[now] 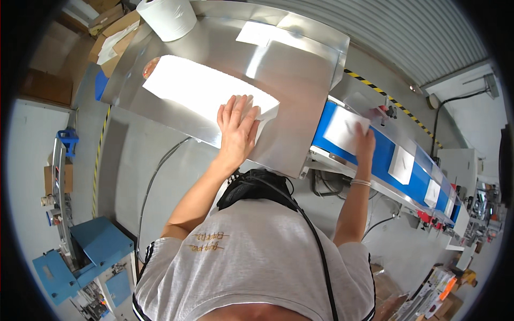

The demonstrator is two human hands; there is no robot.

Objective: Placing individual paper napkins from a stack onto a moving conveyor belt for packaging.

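Observation:
A long row of tightly packed white flat packets (198,85) lies across the steel table. My left hand (238,134) rests on its near right end, fingers stretched out and slightly spread. At the row's far left end sits a rounded reddish-brown thing (151,67), partly hidden. Over the near end of the blue conveyor belt (377,152), my right hand (365,144) has its fingers closed at the right edge of a white flat packet (341,128). Those fingers are a little blurred. Farther along the belt lies another white packet (401,165).
A white paper roll (168,18) stands at the table's far left corner, beside an open cardboard box (115,43). White sheets (267,35) lie at the table's back. The steel table (300,123) ends next to the belt. A black cable (152,182) hangs below.

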